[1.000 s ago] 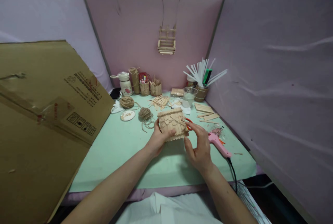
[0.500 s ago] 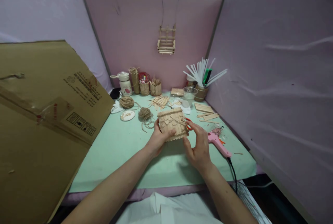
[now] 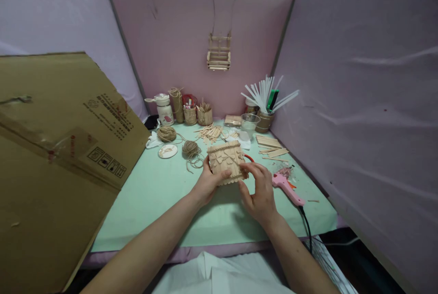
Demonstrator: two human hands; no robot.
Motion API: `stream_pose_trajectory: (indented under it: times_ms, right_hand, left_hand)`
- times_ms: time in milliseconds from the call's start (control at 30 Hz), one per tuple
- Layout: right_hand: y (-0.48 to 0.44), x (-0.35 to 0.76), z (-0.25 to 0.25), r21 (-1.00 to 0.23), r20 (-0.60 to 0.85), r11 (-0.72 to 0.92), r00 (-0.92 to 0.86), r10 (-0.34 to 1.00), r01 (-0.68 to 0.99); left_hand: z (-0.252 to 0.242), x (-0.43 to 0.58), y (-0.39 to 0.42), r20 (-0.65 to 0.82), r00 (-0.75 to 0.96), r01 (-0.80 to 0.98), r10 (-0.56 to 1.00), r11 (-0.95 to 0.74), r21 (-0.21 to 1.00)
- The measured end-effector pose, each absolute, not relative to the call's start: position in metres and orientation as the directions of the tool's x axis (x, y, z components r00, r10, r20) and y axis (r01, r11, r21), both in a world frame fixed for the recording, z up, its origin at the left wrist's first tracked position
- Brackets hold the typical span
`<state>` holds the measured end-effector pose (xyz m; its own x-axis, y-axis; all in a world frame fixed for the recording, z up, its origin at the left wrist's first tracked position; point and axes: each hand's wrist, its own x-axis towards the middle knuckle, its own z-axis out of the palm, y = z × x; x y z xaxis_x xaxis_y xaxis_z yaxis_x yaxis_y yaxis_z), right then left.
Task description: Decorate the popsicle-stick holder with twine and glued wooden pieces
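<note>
A small pot made of craft sticks (image 3: 226, 159) is tilted above the table, with wavy trim along its top and bottom edges and leaf- or petal-shaped pieces across its front. My left hand (image 3: 209, 182) is closed round its left side, thumb on the front face. At its lower right, the bent fingers of my right hand (image 3: 258, 191) rest on the pot, while the thumb sits near the bottom edge. A red handle (image 3: 248, 158), perhaps of scissors, shows partly behind the pot and my right fingers.
A pink glue gun (image 3: 289, 190) with a black cord lies to the right. Twine balls (image 3: 190, 149), loose craft sticks (image 3: 209, 133), a plastic cup (image 3: 250, 123) and a pot of white glue sticks (image 3: 264, 121) stand behind. A large cardboard sheet (image 3: 68, 157) leans at left.
My right hand has moved slightly left, its fingers now against the pot's front right. The left hand keeps its hold, and the pot has hardly shifted.
</note>
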<state>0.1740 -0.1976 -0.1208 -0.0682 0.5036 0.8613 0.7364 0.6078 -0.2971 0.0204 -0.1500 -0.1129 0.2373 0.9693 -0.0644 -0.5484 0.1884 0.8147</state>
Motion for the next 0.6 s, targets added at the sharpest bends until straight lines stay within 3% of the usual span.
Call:
stream_pose_trajectory:
  times_ms: [367, 600]
  right_hand:
    - [-0.1980, 0.1743, -0.1208, -0.267, 0.891, 0.702, -0.110, 0.441, 0.660]
    - [-0.1949, 0.1709, -0.1250, -0.185, 0.914, 0.717, -0.151, 0.377, 0.672]
  left_hand:
    - [-0.1164, 0.0192, -0.1471, 0.006, 0.328, -0.563, 0.945, 0.191, 0.804]
    - [-0.1132, 0.0156, -0.1465, 0.028, 0.406, -0.547, 0.914, 0.218, 0.808]
